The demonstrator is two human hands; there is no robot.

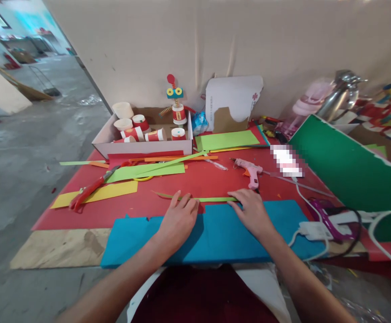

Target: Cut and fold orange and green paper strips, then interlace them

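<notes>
A narrow green paper strip (215,199) lies crosswise on the red tabletop, just beyond a blue board (195,240). My left hand (181,217) has its fingers bent onto the strip's left part, and a thin tail of it sticks out further left. At the right end, my right hand (252,210) grips the strip between thumb and fingers. Just beyond the right hand, a pink hot glue gun (249,170) lies on its side. Red-handled scissors (89,190) rest on a yellow paper strip (119,190) to the left. The fingertips' undersides are hidden.
A shallow box (141,148) with several paper cups and a cup robot figure (178,112) stands at the back left. Green paper sheets (229,140) lie behind. On the right are a green panel (346,175), white cables and a power strip (316,231).
</notes>
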